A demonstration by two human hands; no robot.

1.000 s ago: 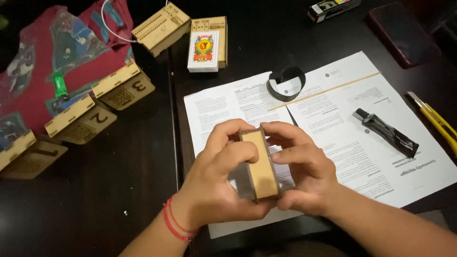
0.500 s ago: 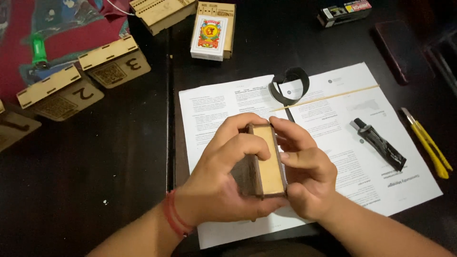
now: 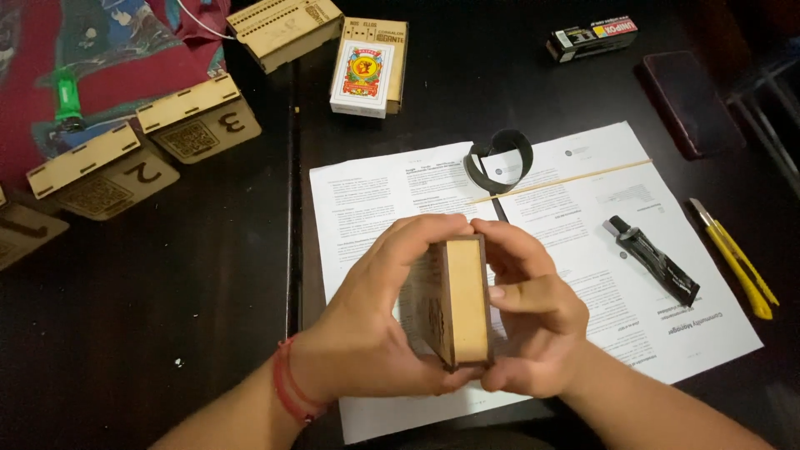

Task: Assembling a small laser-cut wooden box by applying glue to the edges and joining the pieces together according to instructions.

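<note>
Since the earlier frames, I had turned the small rectangular plywood box (image 3: 454, 304) so that its pale narrow edge faced up toward me and its engraved side tilted left, which suggested I was checking how the panels sat together. My left hand (image 3: 379, 321) was clamped round the engraved face and the near bottom corner, and my right hand (image 3: 525, 321) pressed the opposite side, thumb across the top edge, so both were grasping the box, held in the air just above the white printed paper sheets (image 3: 400, 187) on the black table (image 3: 167, 325). A red cord bracelet (image 3: 287, 392) sat on my left wrist. On the sheets lay a black band loop (image 3: 498, 158), a thin wooden stick (image 3: 567, 177) and a black glue tube (image 3: 654, 260); a yellow utility knife (image 3: 737, 258) rested just off the paper to the right. Farther off stood a deck of playing cards (image 3: 362, 79) and more numbered plywood boxes (image 3: 200, 117) at the left.
</note>
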